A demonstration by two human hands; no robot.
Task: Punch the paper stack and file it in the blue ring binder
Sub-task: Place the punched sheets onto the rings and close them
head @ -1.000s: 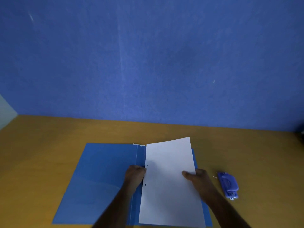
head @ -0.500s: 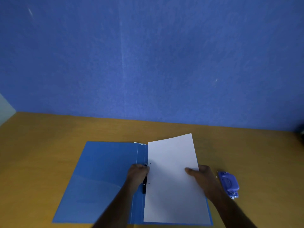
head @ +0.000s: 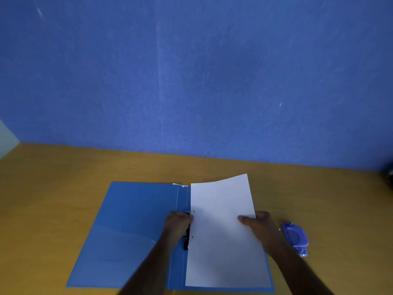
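Observation:
The blue ring binder [head: 131, 222] lies open and flat on the wooden table. A white paper stack [head: 221, 235] with two punched holes near its left edge rests on the binder's right half, its far right corner curling up. My left hand [head: 177, 227] is closed at the paper's left edge, over the black ring mechanism [head: 186, 241] at the spine. Gripping the paper's right edge is my right hand [head: 260, 229], thumb on top of the sheet. A light blue hole punch [head: 294, 237] sits on the table just right of my right hand.
The yellow-brown table [head: 53, 188] runs back to a blue wall [head: 191, 81]. A clear pocket covers the lower part of the binder's left cover [head: 119, 252]. A dark object shows at the far right edge [head: 390, 171].
The paper has shifted slightly right and squared up with the spine; its holes now sit beside the ring mechanism. Both hands moved a little with it.

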